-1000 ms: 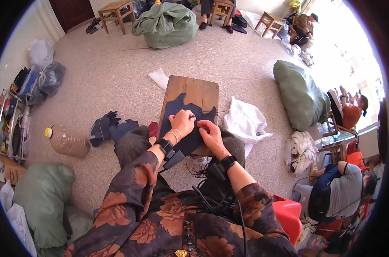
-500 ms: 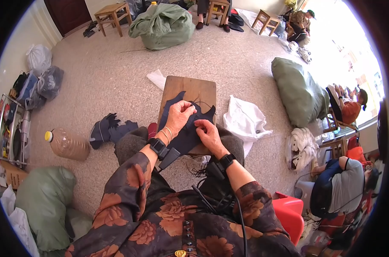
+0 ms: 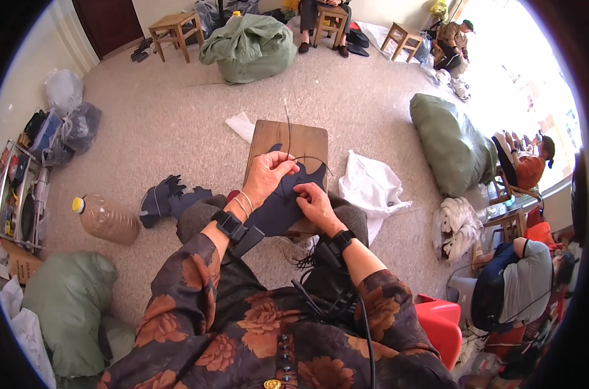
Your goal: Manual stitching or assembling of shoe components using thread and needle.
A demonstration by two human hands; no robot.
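A navy cloth piece (image 3: 275, 215) with pointed ends lies across the small wooden stool (image 3: 289, 133) in front of me. Above it, my left hand (image 3: 267, 176) pinches a thin dark cord (image 3: 289, 126) between thumb and fingers. One stretch of the cord stands up past the fingertips and ends in a pale tip; another curves right over the cloth. My right hand (image 3: 316, 205) rests on the cloth's right side, fingers curled and gripping it. Where the cord meets the cloth is too small to tell.
Dark blue gloves or cloth pieces (image 3: 171, 200) and a large yellow-capped bottle (image 3: 110, 219) are on the floor at left. A white bag (image 3: 372, 185) lies right of the stool. Green sacks (image 3: 447, 146) stand around. Behind my right arm is a red chair (image 3: 439, 327); several people sit nearby.
The cord now stands up from my left hand, which has shifted slightly right. My right hand stays on the cloth. The whole view has moved slightly down.
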